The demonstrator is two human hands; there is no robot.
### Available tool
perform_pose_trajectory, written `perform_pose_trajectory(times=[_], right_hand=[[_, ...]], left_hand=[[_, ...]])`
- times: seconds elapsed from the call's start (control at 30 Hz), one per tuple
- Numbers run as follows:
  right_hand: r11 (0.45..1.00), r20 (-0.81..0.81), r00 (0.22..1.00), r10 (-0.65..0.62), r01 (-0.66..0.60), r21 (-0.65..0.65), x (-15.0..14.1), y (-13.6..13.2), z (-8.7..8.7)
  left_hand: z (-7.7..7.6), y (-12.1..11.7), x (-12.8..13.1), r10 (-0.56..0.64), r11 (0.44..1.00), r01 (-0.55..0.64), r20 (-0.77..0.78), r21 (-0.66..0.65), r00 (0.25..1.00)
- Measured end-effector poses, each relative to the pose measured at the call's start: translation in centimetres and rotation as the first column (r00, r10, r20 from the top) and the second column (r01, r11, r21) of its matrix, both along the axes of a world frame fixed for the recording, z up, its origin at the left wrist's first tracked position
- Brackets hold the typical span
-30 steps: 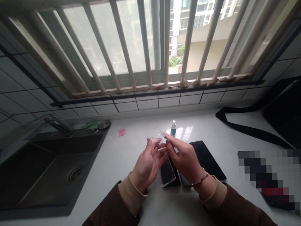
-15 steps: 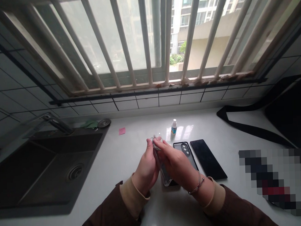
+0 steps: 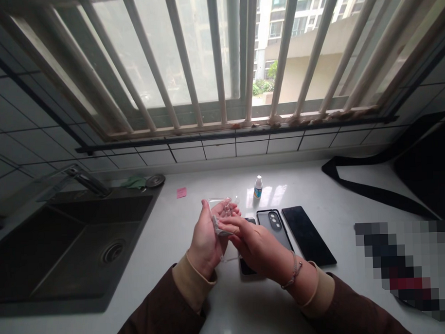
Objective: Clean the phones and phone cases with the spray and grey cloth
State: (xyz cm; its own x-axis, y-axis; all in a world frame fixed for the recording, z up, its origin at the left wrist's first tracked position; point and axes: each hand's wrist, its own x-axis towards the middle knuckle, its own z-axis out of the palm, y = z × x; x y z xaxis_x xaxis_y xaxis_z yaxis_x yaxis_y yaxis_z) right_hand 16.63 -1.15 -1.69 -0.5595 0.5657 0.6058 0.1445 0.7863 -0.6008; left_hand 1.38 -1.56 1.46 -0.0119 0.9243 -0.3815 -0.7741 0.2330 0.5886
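A clear phone case (image 3: pixel 228 206) with ring-shaped camera holes lies tilted across the palm of my left hand (image 3: pixel 203 238), which grips it by the edge, thumb up. My right hand (image 3: pixel 259 241) presses a small whitish wipe or cloth (image 3: pixel 222 229) against the inside of the case near its left edge. Partly hidden under my right hand, a dark phone (image 3: pixel 248 269) lies on the counter. Just right of it are a black-rimmed phone case (image 3: pixel 284 237) and a black flat phone (image 3: pixel 308 235).
A small white-capped bottle (image 3: pixel 258 189) stands behind the phones. The pink sticky note (image 3: pixel 181 193) lies left of it. At left is a dark sink (image 3: pixel 75 255) with a faucet (image 3: pixel 87 181). A black strap (image 3: pixel 372 188) and a blurred item (image 3: pixel 405 272) lie right. Window bars rise behind.
The clear case has turned flatter and opened toward me, showing its camera holes. My left hand has shifted slightly left, and my right hand with the wipe has moved lower along the case.
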Motion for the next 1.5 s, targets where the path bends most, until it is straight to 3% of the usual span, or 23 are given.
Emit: perform_pose_trajectory(times=[0.1, 0.17, 0.23, 0.3, 0.37, 0.43, 0.47, 0.53, 0.6, 0.67, 0.77, 0.83, 0.9, 0.93, 1.0, 1.13, 1.33, 1.5], right_hand=[[0.986, -0.003, 0.997, 0.08, -0.08, -0.148, 0.2, -0.5, 0.7], [0.941, -0.008, 0.99, 0.141, -0.137, -0.309, 0.5, -0.8, 1.2], [0.863, -0.054, 0.982, 0.183, -0.187, -0.47, 0.6, -0.9, 1.6], [0.742, -0.201, 0.963, 0.18, -0.267, -0.614, 0.4, -0.7, 1.7], [0.56, -0.417, 0.905, 0.084, -0.389, -0.731, 0.3, -0.2, 1.6], [0.381, -0.557, 0.82, -0.131, -0.477, -0.792, 0.2, 0.7, 1.3], [0.323, -0.571, 0.779, -0.26, -0.487, -0.811, 0.3, 1.2, 1.1], [0.271, -0.54, 0.682, -0.493, -0.469, -0.841, 0.7, 2.3, 0.7], [0.287, -0.506, 0.611, -0.609, -0.425, -0.859, 1.0, 3.1, 0.2], [0.357, -0.483, 0.586, -0.651, -0.325, -0.876, 1.2, 3.4, -0.2], [0.565, -0.423, 0.668, -0.612, -0.004, -0.825, 1.3, 2.8, -0.3], [0.763, -0.339, 0.804, -0.489, 0.205, -0.613, 1.4, 2.1, -0.1], [0.919, -0.213, 0.923, -0.32, 0.247, -0.308, 1.4, 1.5, 0.0], [0.959, -0.145, 0.958, -0.247, 0.22, -0.181, 1.3, 1.4, -0.1], [0.989, -0.024, 0.989, -0.148, 0.147, -0.02, 1.1, 1.3, -0.3], [0.997, 0.079, 0.995, -0.055, 0.05, 0.065, 0.6, 1.2, -0.9], [0.99, 0.065, 0.988, 0.138, -0.136, -0.023, 0.9, 0.4, 0.2], [0.976, 0.028, 0.985, 0.171, -0.165, -0.144, 1.5, 0.0, 1.9]], left_hand=[[0.4, 0.6, -1.0, 0.081, 0.997, -0.081, 0.019, -0.014, 0.997], [0.8, 1.0, -1.5, 0.152, 0.988, -0.151, 0.014, -0.015, 0.988], [1.2, 1.3, -1.8, 0.206, 0.978, -0.206, 0.01, -0.02, 0.978], [1.5, 1.4, -1.9, 0.23, 0.972, -0.228, 0.02, -0.057, 0.973], [1.7, 1.4, -1.8, 0.2, 0.977, -0.197, 0.03, -0.087, 0.979], [1.6, 1.3, -1.7, 0.159, 0.985, -0.157, 0.025, -0.069, 0.987], [1.4, 1.2, -1.7, 0.138, 0.989, -0.137, 0.024, -0.05, 0.99], [1.0, 1.1, -1.6, 0.101, 0.995, -0.1, 0.034, -0.019, 0.994], [0.6, 1.0, -1.5, 0.041, 0.999, -0.041, 0.041, -0.01, 0.998], [0.4, 0.8, -1.3, -0.03, 0.999, 0.03, 0.019, -0.01, 0.999], [0.3, 0.4, -0.7, -0.146, 0.989, 0.146, -0.043, -0.015, 0.988], [0.1, 0.1, -0.2, -0.232, 0.973, 0.233, -0.069, 0.002, 0.97], [-0.2, -0.1, 0.3, -0.27, 0.961, 0.272, -0.061, 0.042, 0.961], [-0.4, -0.1, 0.5, -0.256, 0.964, 0.259, -0.049, 0.058, 0.965], [-0.6, -0.1, 0.6, -0.198, 0.979, 0.199, -0.035, 0.051, 0.98], [-0.6, 0.4, 0.0, -0.112, 0.992, 0.107, -0.088, -0.065, 0.99], [0.1, 1.2, -1.1, 0.056, 0.995, -0.057, -0.01, -0.084, 0.998], [0.5, 1.3, -1.5, 0.15, 0.985, -0.15, -0.008, -0.087, 0.989]])
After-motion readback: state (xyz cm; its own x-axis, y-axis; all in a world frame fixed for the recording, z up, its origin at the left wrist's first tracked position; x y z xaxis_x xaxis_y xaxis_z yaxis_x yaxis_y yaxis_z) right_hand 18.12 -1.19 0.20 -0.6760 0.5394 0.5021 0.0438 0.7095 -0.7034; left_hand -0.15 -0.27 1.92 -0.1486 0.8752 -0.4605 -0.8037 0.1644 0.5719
